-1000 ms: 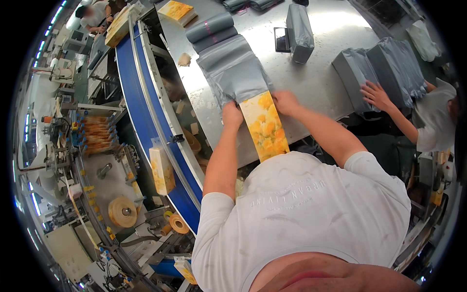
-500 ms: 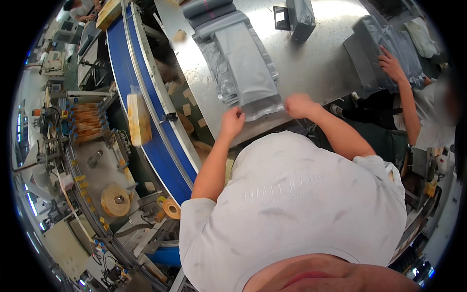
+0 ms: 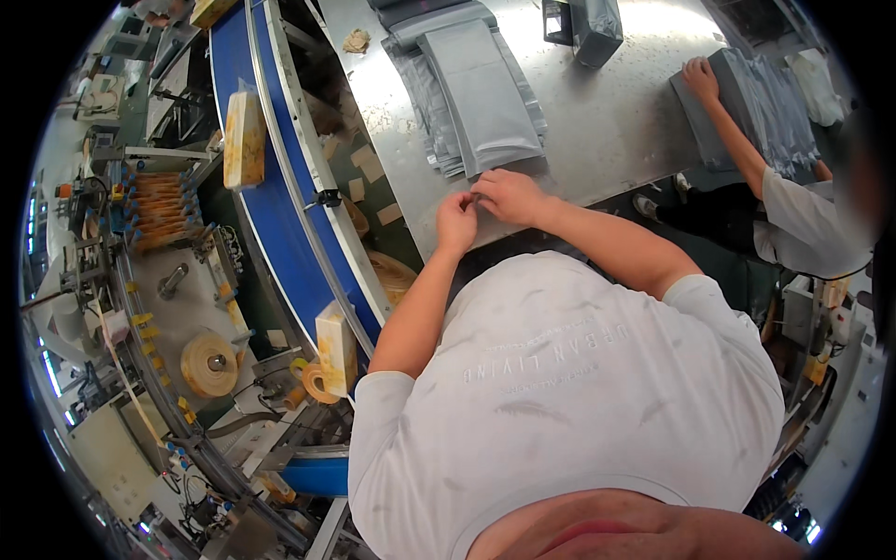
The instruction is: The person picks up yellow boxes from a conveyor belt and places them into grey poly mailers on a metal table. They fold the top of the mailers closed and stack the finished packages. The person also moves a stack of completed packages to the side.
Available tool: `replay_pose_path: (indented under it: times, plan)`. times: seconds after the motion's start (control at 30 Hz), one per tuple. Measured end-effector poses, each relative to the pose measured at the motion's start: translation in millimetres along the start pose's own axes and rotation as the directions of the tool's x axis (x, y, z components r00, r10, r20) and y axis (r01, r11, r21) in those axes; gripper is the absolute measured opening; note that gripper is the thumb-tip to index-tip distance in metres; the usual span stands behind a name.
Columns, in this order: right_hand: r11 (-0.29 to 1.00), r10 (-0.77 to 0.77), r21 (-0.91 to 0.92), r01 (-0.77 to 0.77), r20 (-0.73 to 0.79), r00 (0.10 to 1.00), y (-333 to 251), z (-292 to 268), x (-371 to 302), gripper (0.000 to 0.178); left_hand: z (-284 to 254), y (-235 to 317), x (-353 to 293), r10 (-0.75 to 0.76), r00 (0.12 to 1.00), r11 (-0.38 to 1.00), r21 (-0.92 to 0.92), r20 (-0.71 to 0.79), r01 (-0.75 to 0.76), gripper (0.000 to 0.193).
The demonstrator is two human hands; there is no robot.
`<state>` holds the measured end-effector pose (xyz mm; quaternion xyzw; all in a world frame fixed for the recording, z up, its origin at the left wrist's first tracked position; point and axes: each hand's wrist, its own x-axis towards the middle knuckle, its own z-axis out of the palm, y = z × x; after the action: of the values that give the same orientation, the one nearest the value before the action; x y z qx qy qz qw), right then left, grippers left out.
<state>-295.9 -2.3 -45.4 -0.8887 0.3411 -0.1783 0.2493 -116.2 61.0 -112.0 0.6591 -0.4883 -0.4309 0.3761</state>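
Observation:
A pile of flat grey plastic bags (image 3: pixel 481 89) lies lengthwise on the metal table before me. My left hand (image 3: pixel 456 222) is just off the pile's near left corner, its thumb and fingertips pinched together. Right beside it, my right hand (image 3: pixel 510 197) reaches across to the left at the near end of the top bag. Its fingers are curled and meet the left fingertips. Whatever thin thing they may pinch is hidden between the fingers.
The metal table (image 3: pixel 597 121) bears a dark grey wrapped block (image 3: pixel 597 33) and a small black-framed item (image 3: pixel 557 22). A co-worker's hand (image 3: pixel 700 79) rests on another grey bag stack (image 3: pixel 761 107) at right. Yellow-white packs (image 3: pixel 245 140) ride a blue conveyor (image 3: pixel 285 201) at left.
My right hand has moved left from the bag's right corner to meet my left hand. The flap stretched between them no longer shows. Conveyor packs moved nearer; the co-worker's hand shifted farther away.

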Motion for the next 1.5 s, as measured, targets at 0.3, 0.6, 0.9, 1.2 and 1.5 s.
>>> replay_pose_path:
  times: [0.3, 0.6, 0.9, 1.2, 1.5]
  plan:
    - [0.999, 0.048, 0.016, -0.049, 0.082, 0.995, 31.1, -22.4, -125.7, 0.012, 1.4, -6.0, -6.7, -0.189, 0.975, 0.946, -0.244, 0.119, 0.214, 0.016]
    - [0.828, 0.56, -0.444, -0.341, 0.67, 0.487, 103.4, -72.1, -243.8, 0.015, -41.1, 49.5, 5.5, 0.599, 0.761, 0.555, 0.555, 0.248, -0.619, 0.041]
    - [0.721, -0.6, -0.385, 0.577, 0.07, 0.797, 115.0, -105.7, -15.0, 0.019, -45.0, 74.8, 83.2, 0.664, 0.244, -0.071, 0.385, 0.706, -0.92, 0.017]
    - [0.831, -0.551, -0.028, 0.555, 0.085, 0.83, 149.2, -93.3, -52.9, 0.003, -50.5, 68.8, 54.4, 0.61, 0.363, 0.196, 0.309, 0.704, -0.931, 0.01]
    - [0.373, 0.68, 0.781, -0.501, 0.137, 0.72, 158.0, -69.8, -11.8, 0.016, 7.5, 34.0, 96.7, -0.106, 0.97, 0.919, -0.393, -0.217, 0.012, 0.037]
